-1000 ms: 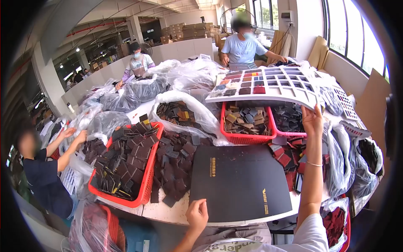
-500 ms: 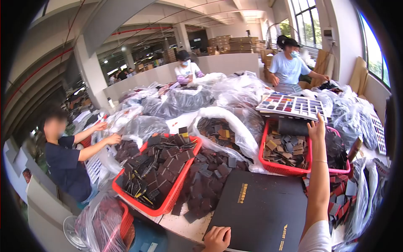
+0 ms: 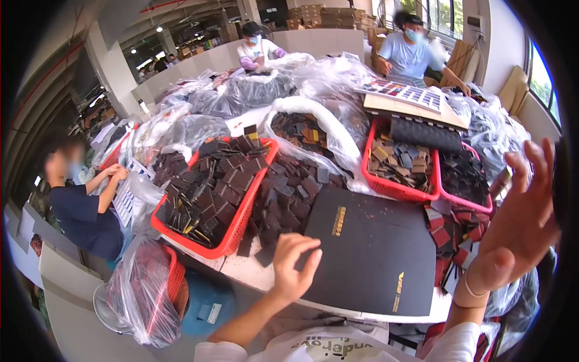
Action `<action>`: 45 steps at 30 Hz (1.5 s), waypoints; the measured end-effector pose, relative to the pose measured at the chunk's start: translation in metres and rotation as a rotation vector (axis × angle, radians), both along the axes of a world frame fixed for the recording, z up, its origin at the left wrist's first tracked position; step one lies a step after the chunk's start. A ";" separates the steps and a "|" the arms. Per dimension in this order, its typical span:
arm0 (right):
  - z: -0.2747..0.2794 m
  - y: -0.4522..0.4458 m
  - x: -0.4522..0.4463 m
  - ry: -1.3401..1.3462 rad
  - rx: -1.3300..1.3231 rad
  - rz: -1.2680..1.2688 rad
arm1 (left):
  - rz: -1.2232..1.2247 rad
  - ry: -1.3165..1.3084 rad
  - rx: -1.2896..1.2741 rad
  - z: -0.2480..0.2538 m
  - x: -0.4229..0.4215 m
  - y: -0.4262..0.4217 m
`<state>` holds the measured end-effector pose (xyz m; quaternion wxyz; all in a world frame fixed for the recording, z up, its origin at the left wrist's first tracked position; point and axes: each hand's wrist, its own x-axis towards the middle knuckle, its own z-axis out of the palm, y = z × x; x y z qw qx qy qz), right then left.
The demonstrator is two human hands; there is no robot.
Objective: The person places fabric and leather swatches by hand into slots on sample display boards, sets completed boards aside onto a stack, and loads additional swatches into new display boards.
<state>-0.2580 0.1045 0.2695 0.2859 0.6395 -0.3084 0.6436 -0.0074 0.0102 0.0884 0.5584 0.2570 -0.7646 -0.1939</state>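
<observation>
My left hand [image 3: 294, 265] hovers over the lower left edge of a large black folder [image 3: 374, 253] with gold lettering. Its thumb and bent fingers stand apart, with nothing held between them. Close to the camera at the right, my right hand [image 3: 518, 211] is raised with spread fingers, also holding nothing. The closed folder lies on the table, beside a heap of dark sample chips [image 3: 286, 199]. Farther back, a white board of colored samples [image 3: 404, 95] rests on stacked panels behind a red basket [image 3: 401, 190] of brown and grey chips.
A red basket [image 3: 232, 241] heaped with dark chips stands at the left table edge. A pink-rimmed basket [image 3: 476, 204] holds black pieces. Clear plastic bags [image 3: 247, 93] cover the far side. Co-workers sit around, one in a dark shirt [image 3: 84, 217]. A blue bin [image 3: 208, 304] stands below.
My right hand has left the sample board and come back toward the camera, open. My left hand has lifted off the folder's near corner. The view has tilted downward.
</observation>
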 end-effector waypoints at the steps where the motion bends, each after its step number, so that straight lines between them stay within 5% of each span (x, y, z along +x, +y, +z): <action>1: 0.009 0.007 0.007 0.067 -0.054 -0.049 | -0.016 0.025 -0.059 0.027 0.003 -0.005; 5: 0.037 0.020 0.028 0.291 -0.099 -0.163 | -0.028 0.248 -0.401 0.128 0.018 0.000; 9: 0.047 0.026 0.036 0.416 -0.060 -0.221 | -0.247 0.293 -0.550 0.166 0.035 0.016; 16: 0.059 0.054 0.031 0.499 -0.018 -0.277 | -0.719 0.163 -0.107 0.181 0.031 0.054; 22: 0.078 0.087 0.020 0.516 -0.008 -0.367 | -1.419 0.122 0.252 0.199 -0.001 0.057; 29: 0.094 0.116 0.019 0.556 0.016 -0.467 | -1.614 0.305 0.304 0.251 -0.008 0.068; 33: 0.103 0.138 0.019 0.570 0.019 -0.522 | -1.503 0.405 0.359 0.230 -0.015 0.076; 35: 0.107 0.146 0.021 0.582 0.017 -0.542 | -1.283 0.129 0.404 0.218 -0.014 0.074; 38: 0.114 0.155 0.023 0.597 0.021 -0.574 | -0.786 -0.124 -0.314 0.159 -0.065 0.109; 40: 0.117 0.163 0.025 0.605 0.028 -0.600 | -0.766 -0.242 -0.645 0.183 -0.078 0.148; 45: 0.119 0.179 0.029 0.610 0.045 -0.668 | -0.764 -0.187 -0.667 0.179 -0.080 0.148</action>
